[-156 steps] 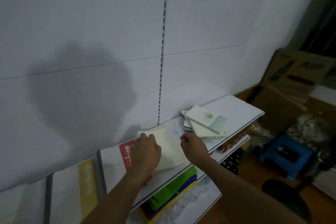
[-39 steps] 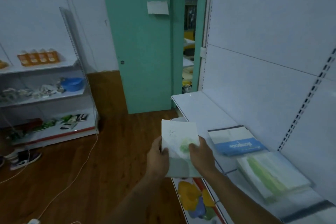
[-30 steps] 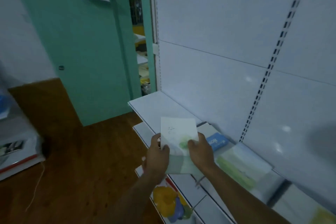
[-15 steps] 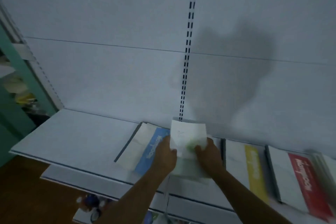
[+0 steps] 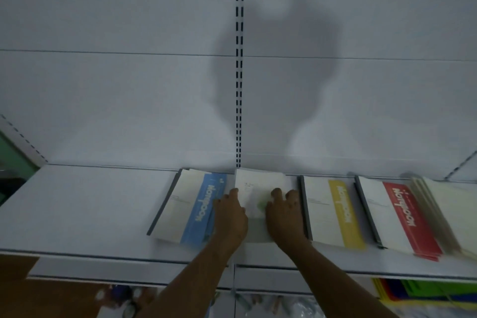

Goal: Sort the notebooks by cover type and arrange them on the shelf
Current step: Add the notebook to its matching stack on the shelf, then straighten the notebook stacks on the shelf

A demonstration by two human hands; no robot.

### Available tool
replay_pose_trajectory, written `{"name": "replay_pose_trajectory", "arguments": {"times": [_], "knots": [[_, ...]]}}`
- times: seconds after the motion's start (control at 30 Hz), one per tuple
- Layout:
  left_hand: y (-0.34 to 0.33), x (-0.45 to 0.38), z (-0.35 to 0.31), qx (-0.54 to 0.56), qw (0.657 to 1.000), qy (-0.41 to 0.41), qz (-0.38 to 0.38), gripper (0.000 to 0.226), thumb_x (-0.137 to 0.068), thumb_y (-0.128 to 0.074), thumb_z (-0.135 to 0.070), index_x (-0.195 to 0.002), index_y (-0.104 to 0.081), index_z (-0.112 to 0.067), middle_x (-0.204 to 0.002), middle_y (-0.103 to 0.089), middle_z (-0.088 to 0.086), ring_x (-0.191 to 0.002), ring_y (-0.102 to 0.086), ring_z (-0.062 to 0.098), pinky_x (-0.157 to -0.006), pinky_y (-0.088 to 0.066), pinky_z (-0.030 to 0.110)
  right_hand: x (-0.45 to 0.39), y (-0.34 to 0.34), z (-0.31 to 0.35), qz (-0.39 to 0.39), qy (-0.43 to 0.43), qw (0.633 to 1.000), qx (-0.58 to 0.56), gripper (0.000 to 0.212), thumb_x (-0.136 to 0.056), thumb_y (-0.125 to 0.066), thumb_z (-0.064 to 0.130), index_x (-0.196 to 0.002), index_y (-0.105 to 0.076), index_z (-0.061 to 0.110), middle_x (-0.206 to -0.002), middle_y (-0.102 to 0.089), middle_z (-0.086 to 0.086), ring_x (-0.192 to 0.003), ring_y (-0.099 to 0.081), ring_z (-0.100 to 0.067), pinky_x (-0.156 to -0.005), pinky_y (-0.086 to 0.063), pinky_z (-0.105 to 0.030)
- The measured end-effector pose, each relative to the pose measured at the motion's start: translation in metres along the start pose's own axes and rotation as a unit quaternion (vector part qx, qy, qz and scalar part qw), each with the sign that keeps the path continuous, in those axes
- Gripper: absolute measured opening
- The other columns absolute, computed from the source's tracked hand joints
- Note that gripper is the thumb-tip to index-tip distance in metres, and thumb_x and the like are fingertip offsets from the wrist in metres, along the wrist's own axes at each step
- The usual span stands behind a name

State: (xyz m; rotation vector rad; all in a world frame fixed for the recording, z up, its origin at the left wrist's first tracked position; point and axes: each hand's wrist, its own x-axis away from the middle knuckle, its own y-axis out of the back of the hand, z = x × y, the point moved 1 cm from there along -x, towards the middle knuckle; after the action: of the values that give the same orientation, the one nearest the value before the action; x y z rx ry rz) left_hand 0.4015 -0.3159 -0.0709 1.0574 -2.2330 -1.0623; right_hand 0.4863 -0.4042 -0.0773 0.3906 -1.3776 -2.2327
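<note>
Shelf, white, one top board in my view, running left to right, with a slotted upright in the back panel behind it.

Item 1, left: blue-banded notebook, a stack whose count I cannot tell, lying flat, dark spine to the left.

Item 2: white notebook with green mark, one, lying flat between the blue and yellow ones, its far edge at the back panel below the upright. Cover pale, small print near the far end, green smudge at centre, greyish near the front. Half a second ago I see it held tilted above the shelf; it now lies down on the board.

Hands, two. Left hand rests on the notebook's left edge, fingers bent over it, overlapping the blue band. Right hand rests on its right part, fingers bent and pressing down. Whether either truly grips I cannot tell.

Item 3: yellow-banded notebook, flat, just right of the right hand.

Item 4: red-banded notebook, flat, several stacked.

Item 5, far right: pale notebooks, a fanned pile, blurred.

Below right: coloured folders on a lower shelf.
</note>
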Motion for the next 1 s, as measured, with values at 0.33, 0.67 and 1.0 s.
{"name": "replay_pose_trajectory", "arguments": {"times": [0.33,0.67,1.0], "knots": [[0.001,-0.005,-0.006,-0.141,0.986,-0.075,0.037,0.032,-0.093,-0.044,-0.008,-0.122,-0.056,-0.013,-0.131,-0.053,0.005,-0.127,-0.041,0.028,-0.095,-0.040,0.037,-0.009,0.000,-0.003,0.014,0.136,0.980,0.145,0.028,-0.096,-0.041,0.021,-0.121,-0.051,0.012,-0.130,-0.044,-0.009,-0.117,-0.043,-0.024,-0.095,-0.037,-0.034],[-0.001,-0.026,-0.020,-0.257,0.955,-0.134,0.069,0.044,-0.089,-0.051,-0.043,-0.121,-0.052,-0.013,-0.113,-0.062,0.009,-0.105,-0.058,0.025,-0.084,-0.046,0.034,-0.023,0.013,-0.002,0.059,0.134,0.981,0.129,0.023,-0.093,-0.048,0.017,-0.109,-0.062,0.007,-0.117,-0.053,-0.009,-0.104,-0.054,-0.022,-0.084,-0.044,-0.030],[0.016,-0.066,-0.021,-0.268,0.932,-0.207,0.127,0.038,-0.084,-0.058,-0.040,-0.107,-0.061,-0.009,-0.111,-0.063,0.009,-0.100,-0.059,0.024,-0.080,-0.047,0.031,-0.019,0.017,0.010,0.092,0.049,0.990,0.095,0.025,-0.089,-0.055,0.018,-0.111,-0.059,0.008,-0.114,-0.055,-0.007,-0.099,-0.058,-0.022,-0.085,-0.048,-0.030]]}}
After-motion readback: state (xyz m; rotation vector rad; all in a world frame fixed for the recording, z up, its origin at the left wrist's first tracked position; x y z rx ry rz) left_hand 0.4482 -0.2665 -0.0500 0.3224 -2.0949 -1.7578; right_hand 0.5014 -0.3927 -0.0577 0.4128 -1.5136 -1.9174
